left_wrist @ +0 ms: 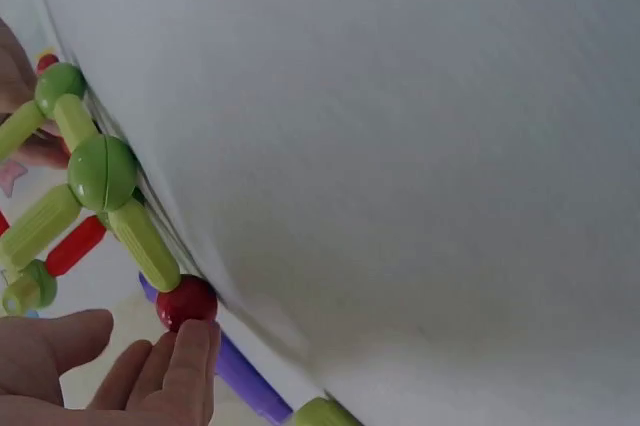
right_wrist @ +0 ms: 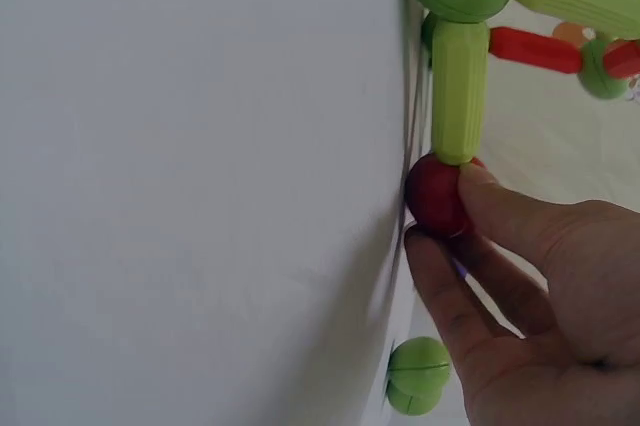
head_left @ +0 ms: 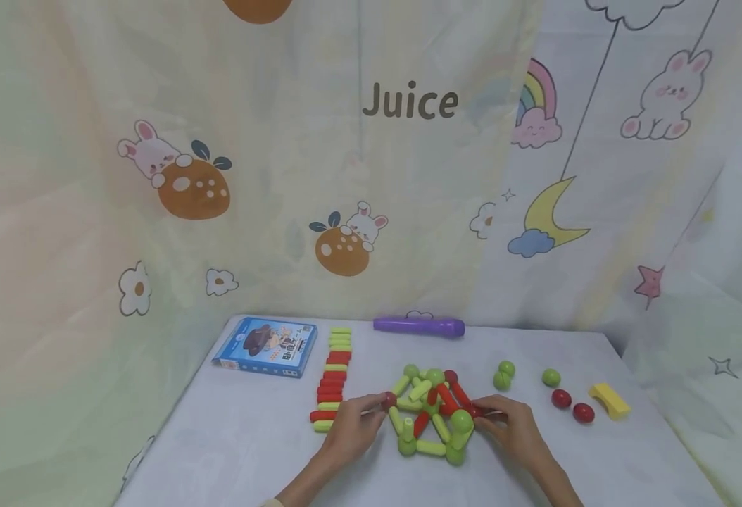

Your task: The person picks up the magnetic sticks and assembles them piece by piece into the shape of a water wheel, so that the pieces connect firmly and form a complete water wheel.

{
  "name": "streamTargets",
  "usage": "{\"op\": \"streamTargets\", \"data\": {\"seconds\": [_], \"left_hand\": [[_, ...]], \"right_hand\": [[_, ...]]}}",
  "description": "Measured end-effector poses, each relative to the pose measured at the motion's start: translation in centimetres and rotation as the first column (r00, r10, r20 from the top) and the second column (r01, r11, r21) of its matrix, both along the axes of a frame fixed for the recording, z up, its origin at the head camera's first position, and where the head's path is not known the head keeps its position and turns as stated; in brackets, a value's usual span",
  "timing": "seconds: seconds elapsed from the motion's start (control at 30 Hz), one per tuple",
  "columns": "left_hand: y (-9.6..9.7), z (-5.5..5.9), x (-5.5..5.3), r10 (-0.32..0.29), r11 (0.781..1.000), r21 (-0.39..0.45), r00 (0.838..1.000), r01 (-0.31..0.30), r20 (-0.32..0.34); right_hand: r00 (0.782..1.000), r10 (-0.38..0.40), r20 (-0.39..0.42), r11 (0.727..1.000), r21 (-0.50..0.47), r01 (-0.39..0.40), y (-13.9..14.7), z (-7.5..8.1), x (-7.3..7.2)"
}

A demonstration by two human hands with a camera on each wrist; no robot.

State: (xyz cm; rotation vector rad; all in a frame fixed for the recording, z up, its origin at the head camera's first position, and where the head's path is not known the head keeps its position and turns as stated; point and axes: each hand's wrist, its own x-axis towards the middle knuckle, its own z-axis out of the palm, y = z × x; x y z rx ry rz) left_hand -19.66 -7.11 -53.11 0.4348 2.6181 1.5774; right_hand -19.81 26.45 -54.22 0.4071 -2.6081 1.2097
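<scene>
Pastel printed curtains (head_left: pixel 409 176) hung behind a white-covered bench (head_left: pixel 219 451), coming down close to its far edge. Near the middle of the bench stood a ball-and-rod construction (head_left: pixel 431 415) of green and red pieces, well in from the side edges, with both hands at it.

The left hand (head_left: pixel 353 426) had its fingers extended, their tips touching a red ball (left_wrist: pixel 188 303) at the construction's left corner; its thumb stood apart from the ball, so that grip was loose. The right hand (head_left: pixel 513 429) had a narrow, closed grip, pinching another red ball (right_wrist: pixel 435 194) at the right side between thumb and fingers.

Room on the left was tight: a row of red and green rods (head_left: pixel 329 387) ran just beside the left hand. Beyond the row, a blue box (head_left: pixel 272 345) sat close to the left edge. A purple stick (head_left: pixel 418 327) lay along the far edge. Rightward there was more space, white cloth separating the right hand from loose green balls (head_left: pixel 551 377), two loose red balls (head_left: pixel 561 398) and a yellow arch block (head_left: pixel 609 401) near the right edge.
</scene>
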Motion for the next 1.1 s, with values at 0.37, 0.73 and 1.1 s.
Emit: {"op": "streamTargets", "data": {"seconds": [0.37, 0.73, 1.1], "left_hand": [[0.9, -0.4, -0.5, 0.03, 0.998, 0.053, 0.992, -0.036, 0.121], [1.1, -0.3, 1.2, 0.003, 0.998, 0.066, 0.99, -0.012, 0.142], [1.5, -0.2, 2.2, -0.051, 0.997, 0.063, 0.994, 0.045, 0.096]], "right_hand": [[0.977, -0.132, -0.165, 0.974, 0.159, 0.159, 3.0, 0.9, -3.9], [0.983, -0.184, -0.007, 0.917, 0.36, 0.175, 4.9, 1.1, -5.9], [0.969, -0.089, -0.231, 0.993, -0.102, 0.067, 3.3, 7.2, 3.0]]}}
